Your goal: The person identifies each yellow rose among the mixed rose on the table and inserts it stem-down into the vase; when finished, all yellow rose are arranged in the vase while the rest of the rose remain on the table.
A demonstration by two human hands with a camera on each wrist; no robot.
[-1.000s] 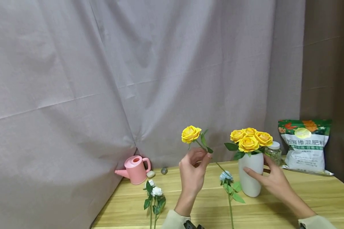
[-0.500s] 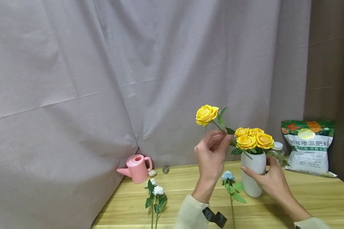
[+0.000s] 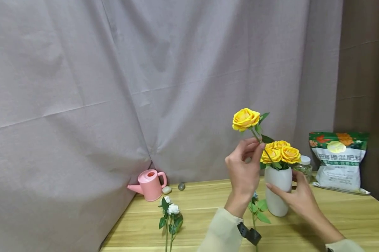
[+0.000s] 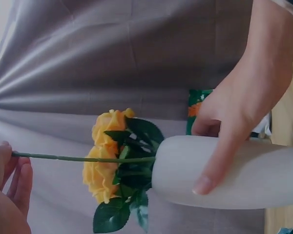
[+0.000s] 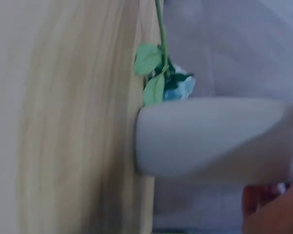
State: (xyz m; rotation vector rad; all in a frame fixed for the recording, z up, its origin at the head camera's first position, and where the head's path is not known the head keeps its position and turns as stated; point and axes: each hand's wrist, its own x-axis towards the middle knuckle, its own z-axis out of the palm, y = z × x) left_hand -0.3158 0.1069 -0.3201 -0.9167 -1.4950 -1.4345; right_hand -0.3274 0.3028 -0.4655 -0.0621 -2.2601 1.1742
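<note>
My left hand point(image 3: 244, 168) pinches the stem of a yellow rose point(image 3: 246, 119), its bloom raised above the others in the head view. In the left wrist view the rose's green stem point(image 4: 78, 158) runs from the fingers to the vase mouth, its lower end right at the rim. The white vase point(image 3: 277, 196) stands upright on the table, with several yellow roses point(image 3: 290, 154) in it. My right hand point(image 3: 300, 192) grips the vase's right side, its thumb point(image 4: 212, 173) across the front. A blue flower point(image 5: 180, 89) with green leaves lies beside the vase, partly hidden by the left arm in the head view.
White roses point(image 3: 173, 209) lie at the left of the wooden table point(image 3: 205, 206). Behind them are a pink watering can point(image 3: 150, 185) and two stones, one grey point(image 3: 181, 186). A lidded jar point(image 3: 304, 166) and a fertilizer bag point(image 3: 339, 164) stand behind the vase to the right. A grey curtain hangs at the back.
My left hand has moved right and up with the yellow rose, bringing its stem from left of the vase to over the mouth. My right hand keeps its grip on the vase.
</note>
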